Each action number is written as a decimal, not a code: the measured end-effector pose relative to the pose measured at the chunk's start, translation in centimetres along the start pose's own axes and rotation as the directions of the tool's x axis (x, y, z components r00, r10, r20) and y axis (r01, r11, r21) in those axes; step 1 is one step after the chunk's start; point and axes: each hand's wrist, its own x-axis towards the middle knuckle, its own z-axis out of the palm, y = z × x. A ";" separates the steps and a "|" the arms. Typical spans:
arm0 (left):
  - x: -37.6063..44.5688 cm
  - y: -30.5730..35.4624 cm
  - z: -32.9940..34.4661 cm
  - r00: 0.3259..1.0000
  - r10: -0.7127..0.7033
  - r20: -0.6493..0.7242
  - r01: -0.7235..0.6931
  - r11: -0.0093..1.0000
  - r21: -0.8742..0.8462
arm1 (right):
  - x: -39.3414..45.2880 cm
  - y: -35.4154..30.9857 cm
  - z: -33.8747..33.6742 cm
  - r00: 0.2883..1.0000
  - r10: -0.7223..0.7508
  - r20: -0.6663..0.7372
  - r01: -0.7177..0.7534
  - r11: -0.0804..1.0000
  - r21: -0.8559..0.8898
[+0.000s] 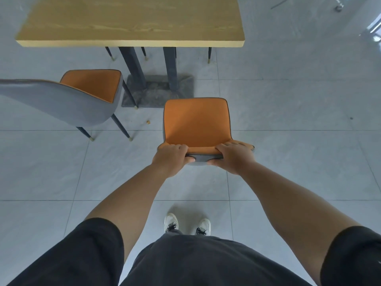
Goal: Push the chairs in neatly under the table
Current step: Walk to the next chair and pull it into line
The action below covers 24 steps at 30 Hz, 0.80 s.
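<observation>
Fingers point(181, 147) of the left hand point(171, 158) curl over the top edge of the backrest of the near chair point(196, 122), thumb underneath. The right hand point(234, 158) grips the same edge just beside it, in the same manner. The chair's orange seat extends ahead of the fingers, pointing toward the wooden surface point(132, 19), well apart from its near edge. Ahead and left of the fingers stands a second chair point(68, 100), angled, also outside the surface. Behind the hands, white shoes point(171, 222) rest on the tiled floor point(299, 120).
</observation>
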 end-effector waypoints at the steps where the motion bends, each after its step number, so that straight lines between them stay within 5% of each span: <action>1: -0.4 0.0 -0.1 1.000 -0.005 0.004 0.006 1.000 -0.004 | -0.3 -0.2 -0.1 1.000 0.001 0.000 -0.001 1.000 0.000; 24: -5.5 1.5 1.0 0.999 -0.023 0.046 0.022 0.999 0.025 | -5.0 -2.6 1.1 0.999 0.021 0.034 -0.019 0.998 -0.059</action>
